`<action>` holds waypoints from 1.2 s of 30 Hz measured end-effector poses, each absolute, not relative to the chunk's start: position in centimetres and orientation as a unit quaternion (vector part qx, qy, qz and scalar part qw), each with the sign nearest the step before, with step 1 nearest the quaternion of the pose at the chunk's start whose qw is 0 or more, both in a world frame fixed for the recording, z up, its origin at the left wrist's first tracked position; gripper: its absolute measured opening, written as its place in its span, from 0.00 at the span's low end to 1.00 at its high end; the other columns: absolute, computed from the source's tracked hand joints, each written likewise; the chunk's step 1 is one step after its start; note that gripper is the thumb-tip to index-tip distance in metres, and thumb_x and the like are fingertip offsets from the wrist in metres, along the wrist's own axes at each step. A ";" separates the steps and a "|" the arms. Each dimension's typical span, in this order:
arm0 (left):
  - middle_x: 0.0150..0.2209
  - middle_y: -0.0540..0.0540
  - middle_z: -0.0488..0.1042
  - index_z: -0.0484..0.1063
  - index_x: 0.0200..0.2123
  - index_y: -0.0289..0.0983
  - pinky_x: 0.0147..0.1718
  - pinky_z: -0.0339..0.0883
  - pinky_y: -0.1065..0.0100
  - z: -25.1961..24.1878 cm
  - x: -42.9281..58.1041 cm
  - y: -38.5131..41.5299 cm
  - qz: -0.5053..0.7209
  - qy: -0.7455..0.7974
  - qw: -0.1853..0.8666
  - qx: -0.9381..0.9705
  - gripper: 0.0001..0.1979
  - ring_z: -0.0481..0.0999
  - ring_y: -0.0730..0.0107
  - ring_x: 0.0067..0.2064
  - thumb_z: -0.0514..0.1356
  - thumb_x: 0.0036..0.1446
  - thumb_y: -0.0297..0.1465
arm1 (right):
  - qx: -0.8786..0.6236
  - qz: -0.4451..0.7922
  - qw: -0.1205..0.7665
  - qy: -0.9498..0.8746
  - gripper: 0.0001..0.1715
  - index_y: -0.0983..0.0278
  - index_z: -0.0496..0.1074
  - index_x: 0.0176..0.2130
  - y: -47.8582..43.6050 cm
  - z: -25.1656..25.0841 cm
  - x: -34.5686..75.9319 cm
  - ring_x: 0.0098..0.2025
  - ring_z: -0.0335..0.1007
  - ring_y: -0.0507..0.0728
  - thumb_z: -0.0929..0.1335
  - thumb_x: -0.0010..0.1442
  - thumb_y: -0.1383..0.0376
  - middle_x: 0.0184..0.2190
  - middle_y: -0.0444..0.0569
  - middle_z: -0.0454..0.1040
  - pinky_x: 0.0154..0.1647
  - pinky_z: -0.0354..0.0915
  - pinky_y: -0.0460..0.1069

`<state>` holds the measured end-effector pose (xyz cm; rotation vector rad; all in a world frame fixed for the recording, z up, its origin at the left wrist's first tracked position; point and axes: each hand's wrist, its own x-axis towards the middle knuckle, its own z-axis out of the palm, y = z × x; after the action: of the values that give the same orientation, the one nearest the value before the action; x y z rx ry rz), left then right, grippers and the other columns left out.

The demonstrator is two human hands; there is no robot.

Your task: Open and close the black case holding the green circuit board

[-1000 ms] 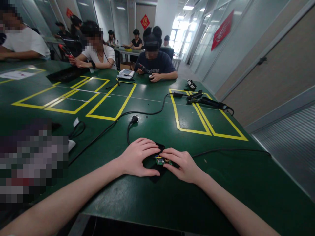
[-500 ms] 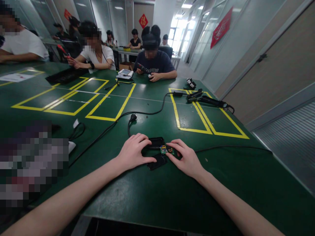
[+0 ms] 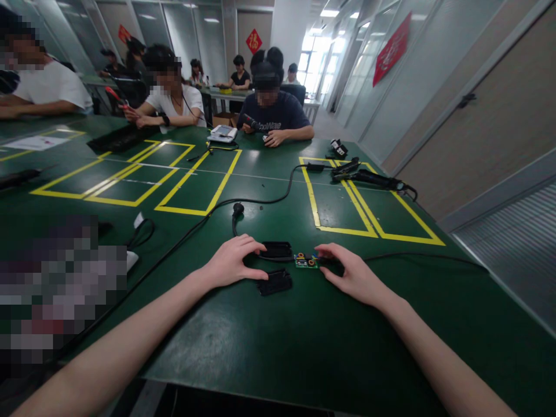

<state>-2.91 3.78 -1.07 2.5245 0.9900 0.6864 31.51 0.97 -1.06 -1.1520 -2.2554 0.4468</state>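
Note:
A small green circuit board with copper coils lies on the green table, black cords running off both ends. To its left are two open black plastic case halves, an upper one and a lower one. My left hand has its thumb and fingers apart, the fingertips at the left ends of both halves. At the board's right end, my right hand has thumb and index finger apart around the cord. Whether its index fingertip touches the board is hard to tell.
A black plug stands beyond my left hand. A long black cable crosses the table. Yellow tape marks boxes, with a black tool at the far right. Co-workers sit opposite, one holding a dark tool.
The circuit board has shifted right, away from the case halves, and my right hand has moved right with it. My left hand has moved slightly left and stays by the halves.

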 end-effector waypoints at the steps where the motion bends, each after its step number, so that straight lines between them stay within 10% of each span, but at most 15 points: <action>1: 0.42 0.45 0.79 0.75 0.52 0.39 0.46 0.70 0.60 -1.0 -3.0 3.8 0.239 0.346 0.175 0.890 0.32 0.77 0.58 0.45 0.68 0.55 0.56 | -0.437 0.155 0.276 -0.842 0.18 0.60 0.71 0.53 1.2 -1.0 32.1 0.45 0.77 0.60 0.68 0.62 0.67 0.45 0.52 0.78 0.47 0.77 0.57; 5: 0.49 0.40 0.77 0.74 0.58 0.40 0.51 0.70 0.56 -0.6 -3.6 4.1 0.215 0.322 0.181 0.904 0.42 0.76 0.53 0.51 0.72 0.46 0.58 | -0.438 0.120 0.245 -0.857 0.05 0.60 0.77 0.39 2.0 -0.8 34.3 0.42 0.77 0.61 0.70 0.65 0.62 0.40 0.52 0.78 0.44 0.76 0.58; 9: 0.53 0.38 0.76 0.73 0.60 0.40 0.52 0.69 0.53 -0.6 -4.1 4.5 0.207 0.313 0.183 0.909 0.47 0.75 0.50 0.53 0.73 0.41 0.60 | -0.409 0.127 0.237 -0.872 0.11 0.60 0.79 0.38 2.2 -0.7 34.7 0.40 0.77 0.60 0.68 0.69 0.60 0.39 0.52 0.79 0.43 0.76 0.57; 36: 0.55 0.39 0.78 0.78 0.55 0.41 0.59 0.67 0.50 -1.2 -5.9 6.4 0.250 0.328 0.251 0.876 0.30 0.75 0.54 0.56 0.72 0.53 0.50 | -0.372 0.122 0.251 -0.885 0.11 0.60 0.79 0.41 1.1 -1.1 31.9 0.40 0.78 0.58 0.67 0.71 0.61 0.39 0.51 0.79 0.42 0.77 0.54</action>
<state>-5.91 6.42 -1.24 2.3830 0.8937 0.6794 31.91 1.11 -1.09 -1.0113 -2.4088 0.3321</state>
